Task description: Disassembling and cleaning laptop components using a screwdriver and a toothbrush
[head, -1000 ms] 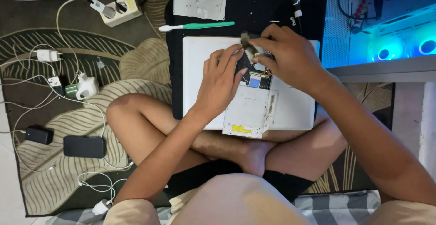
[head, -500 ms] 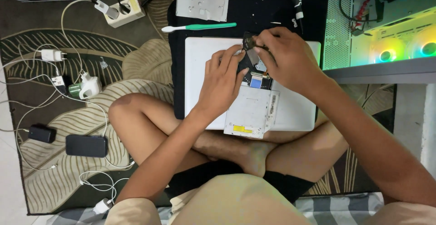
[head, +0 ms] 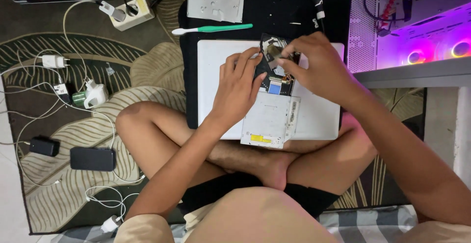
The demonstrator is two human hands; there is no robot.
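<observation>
While left hand (head: 239, 87) steadies optical drive (head: 271, 113), right hand (head: 314, 64) pinches its exposed end.

Green toothbrush (head: 212, 28), power strip (head: 128, 13), phone (head: 92, 158).

We see a slim optical drive (head: 269, 120) lying flat on a closed white laptop (head: 319, 115) that rests across the person's crossed legs. Its near part is a pale grey metal cover with a yellow sticker near the bottom edge. Its far end is open, showing a black tray and a small blue part among circuitry.
</observation>
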